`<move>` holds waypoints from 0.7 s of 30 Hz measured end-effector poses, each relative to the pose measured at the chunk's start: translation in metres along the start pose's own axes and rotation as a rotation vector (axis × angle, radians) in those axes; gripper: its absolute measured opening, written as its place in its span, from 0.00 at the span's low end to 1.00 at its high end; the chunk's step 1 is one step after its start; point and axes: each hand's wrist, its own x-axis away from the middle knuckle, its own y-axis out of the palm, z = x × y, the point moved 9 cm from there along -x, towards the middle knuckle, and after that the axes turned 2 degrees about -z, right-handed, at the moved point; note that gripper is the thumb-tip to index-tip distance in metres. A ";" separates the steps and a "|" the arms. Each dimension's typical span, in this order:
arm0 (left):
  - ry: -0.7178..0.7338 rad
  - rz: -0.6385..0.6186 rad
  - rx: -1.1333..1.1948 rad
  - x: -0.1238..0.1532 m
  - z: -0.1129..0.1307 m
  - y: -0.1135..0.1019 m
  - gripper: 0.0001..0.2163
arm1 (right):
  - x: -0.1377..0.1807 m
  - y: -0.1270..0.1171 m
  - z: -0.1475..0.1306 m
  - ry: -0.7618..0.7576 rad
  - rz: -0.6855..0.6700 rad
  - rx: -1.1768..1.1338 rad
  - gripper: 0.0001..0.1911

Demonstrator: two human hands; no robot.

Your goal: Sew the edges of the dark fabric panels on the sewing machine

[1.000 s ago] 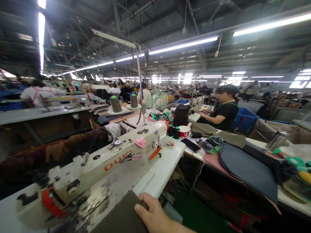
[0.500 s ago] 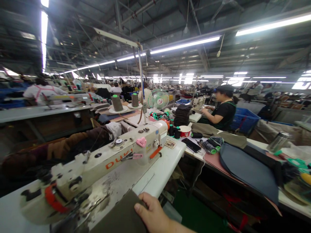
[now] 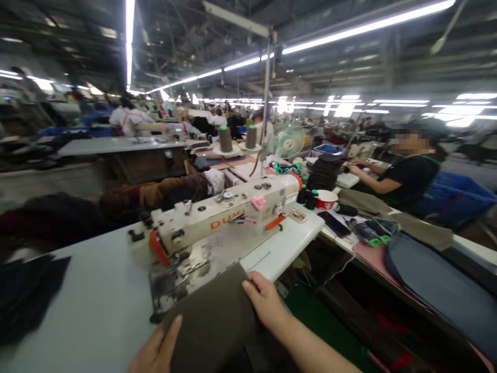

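Note:
An olive-grey piece of fabric [image 3: 212, 321] lies in front of the sewing machine [image 3: 217, 217], at the near edge of its table. My right hand [image 3: 267, 300] grips the fabric's right edge, thumb on top and fingers curled round the border. On the left edge, my left hand [image 3: 157, 349] pinches the same piece, its thumb showing on top and the other fingers partly hidden beneath. The fabric's far edge is close to the needle area [image 3: 190, 264] at the machine's left end, and its lower part runs out of view.
Dark fabric [image 3: 33, 290] is piled on the table's left. Right of the machine stand black thread spools [image 3: 308, 198], a red-and-white bowl [image 3: 325, 199] and a phone [image 3: 334, 224]. A co-worker [image 3: 407, 166] sits behind them. Blue-grey panels [image 3: 438, 280] cover the right-hand table.
The view has swung left and the machine appears farther right. My left hand has come into view holding the fabric's left edge; my right hand still grips the right edge.

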 end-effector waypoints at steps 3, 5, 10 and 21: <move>-0.023 0.003 0.174 0.006 -0.004 0.002 0.28 | -0.003 -0.003 -0.003 0.012 0.001 0.076 0.22; -0.025 -0.042 0.239 0.007 -0.001 0.006 0.27 | -0.006 -0.001 0.003 0.037 -0.023 0.063 0.21; -0.033 -0.073 0.325 0.006 0.002 0.006 0.24 | -0.010 0.003 0.019 0.074 -0.063 0.034 0.21; -0.191 -0.127 0.514 0.011 -0.018 0.019 0.26 | -0.012 -0.001 0.022 0.142 -0.045 0.001 0.24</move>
